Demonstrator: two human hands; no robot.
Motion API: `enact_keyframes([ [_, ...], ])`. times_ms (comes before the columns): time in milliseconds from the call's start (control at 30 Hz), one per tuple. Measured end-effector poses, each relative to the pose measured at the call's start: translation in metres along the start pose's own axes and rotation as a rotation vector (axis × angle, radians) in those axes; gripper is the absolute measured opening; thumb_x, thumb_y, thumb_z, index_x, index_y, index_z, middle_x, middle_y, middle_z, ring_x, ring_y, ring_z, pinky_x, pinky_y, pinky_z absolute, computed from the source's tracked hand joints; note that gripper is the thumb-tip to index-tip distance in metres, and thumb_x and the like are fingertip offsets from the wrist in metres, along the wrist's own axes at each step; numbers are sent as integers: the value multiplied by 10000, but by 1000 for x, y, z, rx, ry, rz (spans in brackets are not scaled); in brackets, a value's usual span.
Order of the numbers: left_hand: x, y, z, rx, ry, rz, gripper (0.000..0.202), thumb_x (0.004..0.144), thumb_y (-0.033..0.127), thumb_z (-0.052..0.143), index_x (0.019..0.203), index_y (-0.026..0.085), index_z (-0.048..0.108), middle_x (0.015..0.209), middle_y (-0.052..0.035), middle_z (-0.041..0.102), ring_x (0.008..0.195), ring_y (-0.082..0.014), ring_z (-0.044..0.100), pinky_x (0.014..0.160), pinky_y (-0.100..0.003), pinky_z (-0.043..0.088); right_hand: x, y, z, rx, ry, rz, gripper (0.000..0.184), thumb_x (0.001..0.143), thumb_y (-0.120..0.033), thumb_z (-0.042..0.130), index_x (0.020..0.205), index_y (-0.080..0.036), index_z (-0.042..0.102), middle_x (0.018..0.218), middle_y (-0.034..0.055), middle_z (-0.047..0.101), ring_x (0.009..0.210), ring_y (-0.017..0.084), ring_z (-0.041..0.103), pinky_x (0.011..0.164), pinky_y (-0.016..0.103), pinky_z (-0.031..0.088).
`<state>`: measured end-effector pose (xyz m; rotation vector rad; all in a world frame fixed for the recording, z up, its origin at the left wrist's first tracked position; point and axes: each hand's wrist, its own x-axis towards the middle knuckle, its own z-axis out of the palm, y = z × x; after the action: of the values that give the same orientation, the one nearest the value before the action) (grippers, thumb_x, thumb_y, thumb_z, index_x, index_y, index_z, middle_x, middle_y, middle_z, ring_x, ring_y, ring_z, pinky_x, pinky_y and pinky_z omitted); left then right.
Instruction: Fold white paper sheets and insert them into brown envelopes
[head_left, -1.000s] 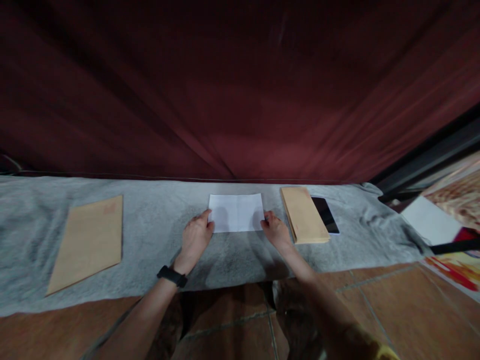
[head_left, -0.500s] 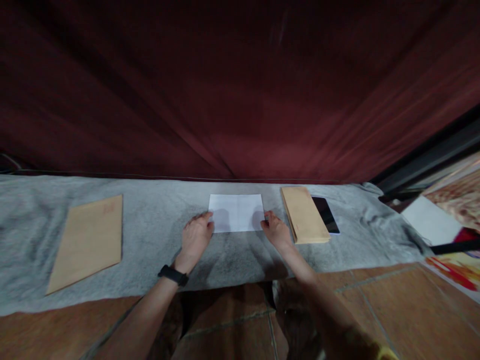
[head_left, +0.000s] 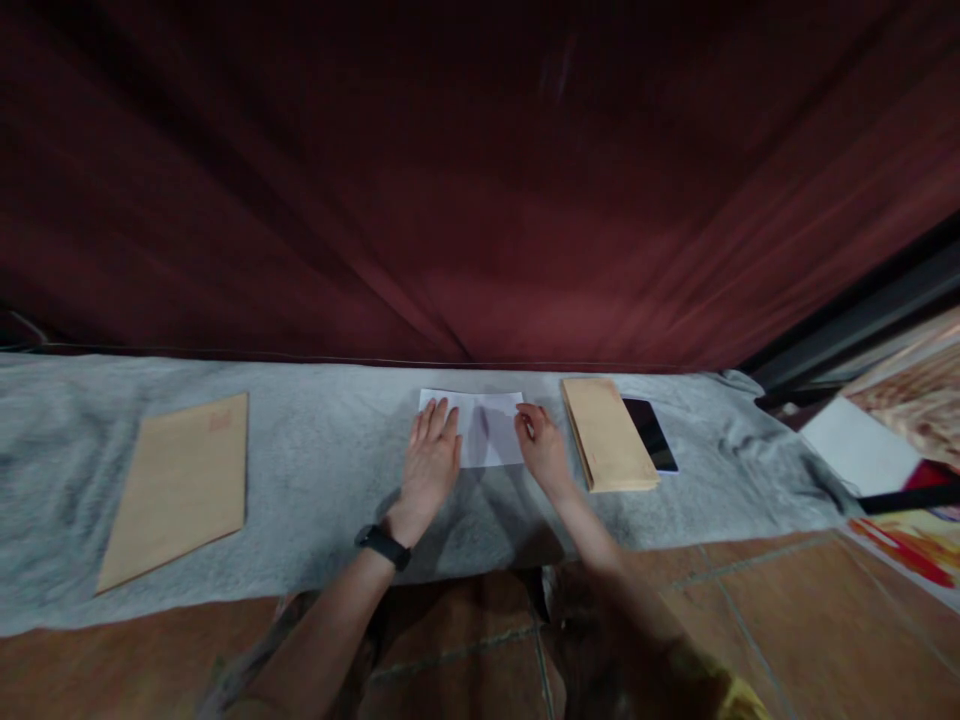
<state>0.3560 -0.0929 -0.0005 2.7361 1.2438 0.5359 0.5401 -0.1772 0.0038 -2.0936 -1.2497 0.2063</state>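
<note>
A white sheet of paper (head_left: 487, 435) with a crease down its middle lies on the grey cloth in front of me. My left hand (head_left: 431, 455) rests flat on its left part, fingers stretched out and slightly spread. At the paper's right edge, my right hand (head_left: 538, 440) is closed, thumb and fingers pinching that edge. The right side of the sheet appears slightly raised. To the right of this hand lies a stack of brown envelopes (head_left: 611, 435).
A dark-screened phone or tablet (head_left: 651, 432) lies partly under the envelope stack. One larger-looking brown envelope (head_left: 184, 480) is at the left. Grey cloth (head_left: 322, 440) covers the low surface, a dark red curtain (head_left: 480, 200) hangs behind, and floor tiles (head_left: 795, 610) show in front.
My left hand has moved right, from the paper's left edge onto its surface, with the fingers opened out. My right hand has shifted slightly up and left at the right edge.
</note>
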Motion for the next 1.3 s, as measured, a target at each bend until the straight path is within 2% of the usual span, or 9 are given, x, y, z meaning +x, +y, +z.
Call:
enact_keyframes([
  [67,5,11,13,-11,-14,15,528,1010,227,347,1513,98,442,1638,-137,375,1553,-296,245,1258,-486,244,3,-12,13,106,10,-65,402,1043,-290,372,1352,-177,602,1320,112,668,1219,181,629,1065,295,471],
  [167,12,20,30,-15,-30,44,572,986,180,344,1545,70,392,1652,-152,343,1571,-292,188,1277,-499,196,6,-29,38,159,-25,-132,470,1071,-347,310,1429,-181,567,1447,97,603,1364,175,530,1173,336,403],
  [300,16,19,46,-37,-51,59,641,963,214,402,1581,67,324,1647,-175,339,1571,-311,176,1276,-538,181,7,-38,66,105,-82,-212,543,1087,-382,260,1489,-115,509,1545,106,512,1489,188,379,1253,390,309],
  [433,17,15,54,-25,-97,24,654,963,214,388,1601,110,295,1649,-154,338,1571,-292,187,1273,-545,184,9,-36,78,24,-108,-216,552,1094,-341,217,1511,-86,474,1561,112,491,1508,185,348,1262,402,294],
  [633,18,11,51,14,-139,3,619,968,193,362,1577,80,350,1643,-157,352,1558,-286,237,1276,-481,206,10,-29,76,-82,-141,-257,548,1102,-326,196,1500,-95,495,1556,115,497,1495,176,373,1266,384,264],
  [767,18,5,47,37,-119,-34,601,984,191,317,1579,125,364,1636,-136,374,1554,-267,256,1268,-492,212,7,-20,73,-224,-144,-257,514,1098,-367,285,1514,-142,484,1595,110,440,1513,220,344,1259,441,248],
  [933,17,-5,45,63,-120,-70,582,1018,287,318,1577,129,364,1643,-134,357,1554,-259,256,1268,-468,195,6,-2,66,-364,-119,-226,520,1081,-409,372,1545,-184,443,1632,101,372,1520,257,331,1249,458,236],
  [1133,12,-16,41,96,-112,-115,616,1038,398,316,1578,104,350,1649,-158,335,1557,-267,248,1266,-460,190,6,15,56,-434,-108,-196,541,1082,-435,365,1567,-198,400,1634,100,368,1517,259,335,1239,459,235],
  [1300,7,-28,33,129,-124,-149,654,1030,427,335,1581,74,332,1646,-179,328,1552,-288,258,1262,-479,196,5,27,46,-475,-95,-178,551,1077,-438,372,1566,-186,401,1634,109,367,1500,274,360,1232,473,240],
])
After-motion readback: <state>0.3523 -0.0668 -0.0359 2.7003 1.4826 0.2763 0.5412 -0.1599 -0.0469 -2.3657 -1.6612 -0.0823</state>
